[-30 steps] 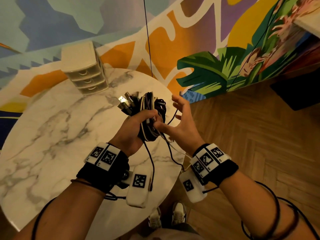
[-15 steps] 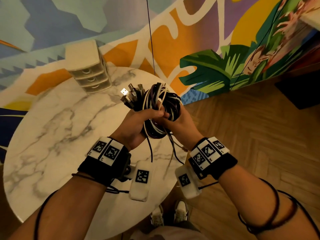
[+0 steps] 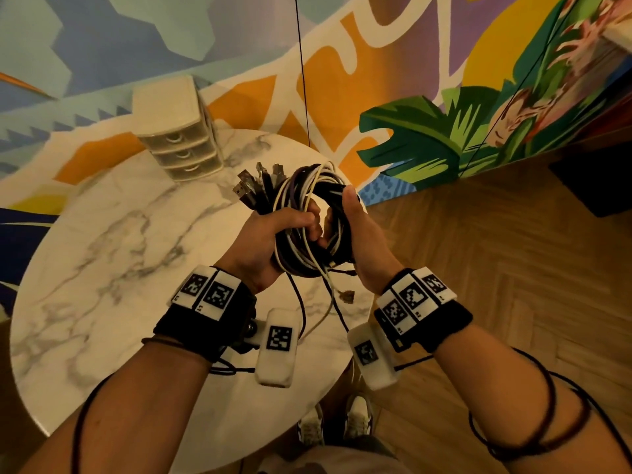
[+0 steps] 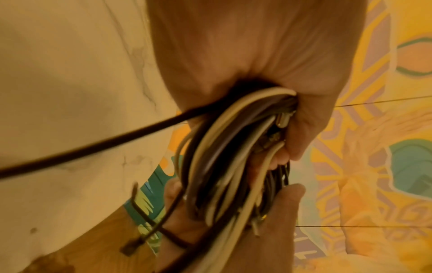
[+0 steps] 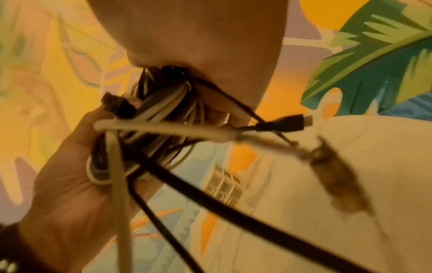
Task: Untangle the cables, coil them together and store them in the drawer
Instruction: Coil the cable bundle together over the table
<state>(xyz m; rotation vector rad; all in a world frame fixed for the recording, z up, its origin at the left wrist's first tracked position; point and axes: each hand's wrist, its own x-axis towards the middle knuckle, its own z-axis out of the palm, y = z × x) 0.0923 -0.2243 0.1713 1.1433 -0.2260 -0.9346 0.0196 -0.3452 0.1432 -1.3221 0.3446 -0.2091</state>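
Coil of black, white and purple cables (image 3: 309, 213) above the table edge, plugs fanned up-left, loose ends dangling.

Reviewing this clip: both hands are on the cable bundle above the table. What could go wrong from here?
1. Several loose ends hang below the cable coil; they could snag or pull loops loose.
2. The left hand and right hand each grip only one side, so the coil may spring apart if either lets go.
3. The drawer unit looks shut; opening it probably means freeing a hand.
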